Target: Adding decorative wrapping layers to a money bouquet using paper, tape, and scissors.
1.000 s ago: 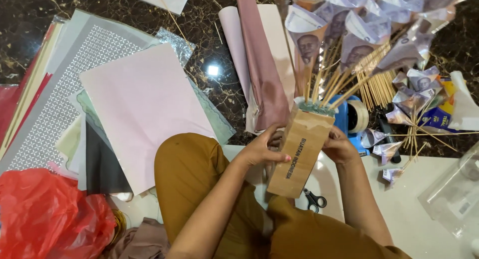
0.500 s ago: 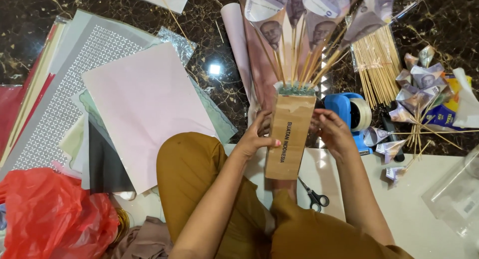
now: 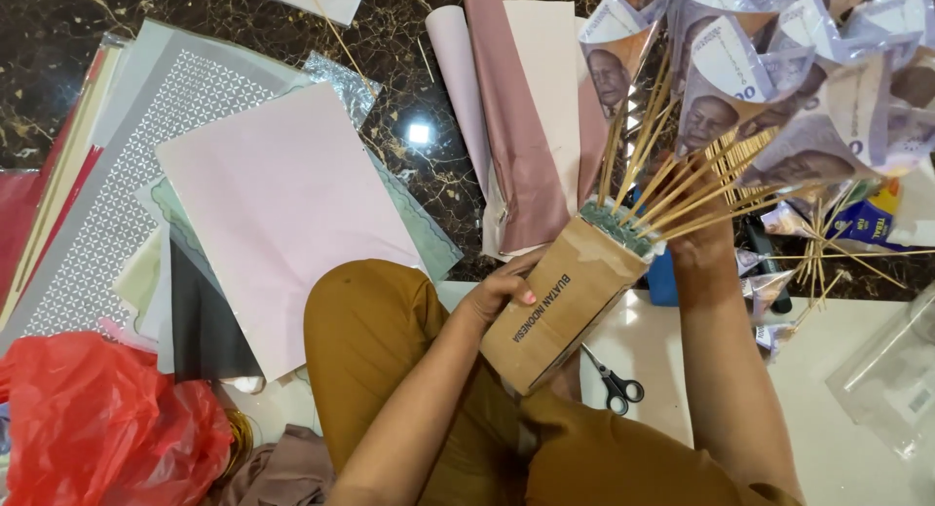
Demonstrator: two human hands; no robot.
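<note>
A brown cardboard box (image 3: 557, 306) with green foam at its top is tilted to the right over my lap. Several wooden skewers (image 3: 672, 180) stand in the foam, each tipped with a folded banknote cone (image 3: 779, 77). My left hand (image 3: 499, 290) grips the box's left side. My right hand (image 3: 703, 235) reaches among the skewers just above the box; its fingers are mostly hidden behind them.
Pink paper sheet (image 3: 282, 204), patterned and dark sheets lie at left on the dark marble floor. Rolled pink paper (image 3: 516, 126) lies ahead. Scissors (image 3: 614, 381) rest on a white board (image 3: 857, 438). Red plastic bag (image 3: 97, 428) at bottom left. Blue tape roll partly hidden behind the box.
The box has tipped from upright toward the right, and the skewer bouquet has swung to the upper right. My right hand moved up from the box's side into the skewers.
</note>
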